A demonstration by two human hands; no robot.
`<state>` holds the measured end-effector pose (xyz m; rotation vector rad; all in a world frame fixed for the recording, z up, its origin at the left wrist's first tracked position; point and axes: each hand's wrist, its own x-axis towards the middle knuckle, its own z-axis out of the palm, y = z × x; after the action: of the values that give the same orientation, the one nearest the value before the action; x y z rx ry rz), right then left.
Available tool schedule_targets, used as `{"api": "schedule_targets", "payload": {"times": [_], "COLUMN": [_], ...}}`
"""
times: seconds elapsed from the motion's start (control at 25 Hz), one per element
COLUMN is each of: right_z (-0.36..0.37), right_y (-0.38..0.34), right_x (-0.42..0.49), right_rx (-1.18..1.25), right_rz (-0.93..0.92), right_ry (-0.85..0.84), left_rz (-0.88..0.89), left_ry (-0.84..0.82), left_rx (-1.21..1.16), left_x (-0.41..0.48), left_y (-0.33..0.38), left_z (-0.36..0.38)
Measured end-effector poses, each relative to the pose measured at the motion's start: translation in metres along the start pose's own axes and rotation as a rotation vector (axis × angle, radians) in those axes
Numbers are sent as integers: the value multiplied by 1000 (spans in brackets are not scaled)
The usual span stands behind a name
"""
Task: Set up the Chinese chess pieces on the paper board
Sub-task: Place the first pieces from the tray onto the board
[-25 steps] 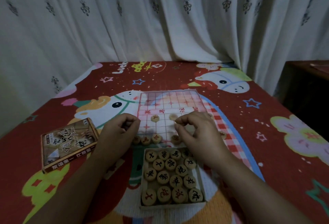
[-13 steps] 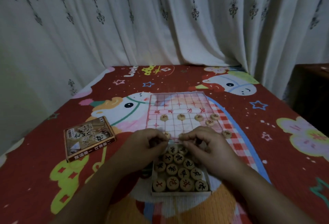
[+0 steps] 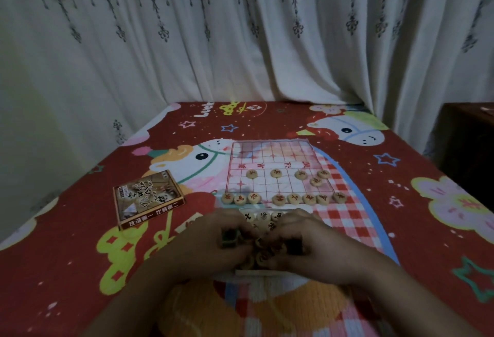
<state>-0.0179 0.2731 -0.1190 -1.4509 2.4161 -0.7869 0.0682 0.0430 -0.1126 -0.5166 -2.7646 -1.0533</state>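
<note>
Wooden pieces (image 3: 294, 199), head view: eight are lying along the near edge of the paper board (image 3: 270, 154) with one gap showing, four more are sitting in a row further up, and one just beside that row. The far half is lying bare, so I reckon well under half is done. The tray (image 3: 263, 216) is holding many discs. The left hand (image 3: 213, 240) and right hand (image 3: 307, 245) are curling over it; whether either is pinching a piece, I cannot tell
</note>
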Motion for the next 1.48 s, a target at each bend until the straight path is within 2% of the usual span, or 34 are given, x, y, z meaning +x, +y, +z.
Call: {"api": "schedule_targets", "payload": {"times": [0.12, 0.28, 0.6, 0.84, 1.04, 1.16, 1.28, 1.36, 1.48], "right_z": [2, -2, -3, -6, -13, -15, -17, -18, -23], "right_y": [-6, -14, -17, -18, -10, 2, 11, 18, 24], "right_x": [2, 4, 8, 7, 10, 17, 26, 32, 41], "right_rx": [-35, -24, 172, 367, 514, 713, 804, 886, 850], "right_rz": [5, 11, 40, 57, 83, 218, 317, 356, 361], "right_ry": [-53, -75, -40, -6, 193, 313, 434, 482, 481], "left_rz": [4, -34, -162, -151, -149, -318, -491, -551, -585], "left_ry": [-114, -181, -215, -221, -88, 158, 355, 378, 364], "left_rx": [70, 129, 98, -46, -201, -241, -430, -506, -574], "left_x": [-7, -8, -8, -3, 11, 30, 53, 67, 83], "left_y": [5, 11, 11, 11, 8, -3, -20, -31, -41], "left_z": [-9, -14, -16, -16, -23, -28, -33, -33, -28]}}
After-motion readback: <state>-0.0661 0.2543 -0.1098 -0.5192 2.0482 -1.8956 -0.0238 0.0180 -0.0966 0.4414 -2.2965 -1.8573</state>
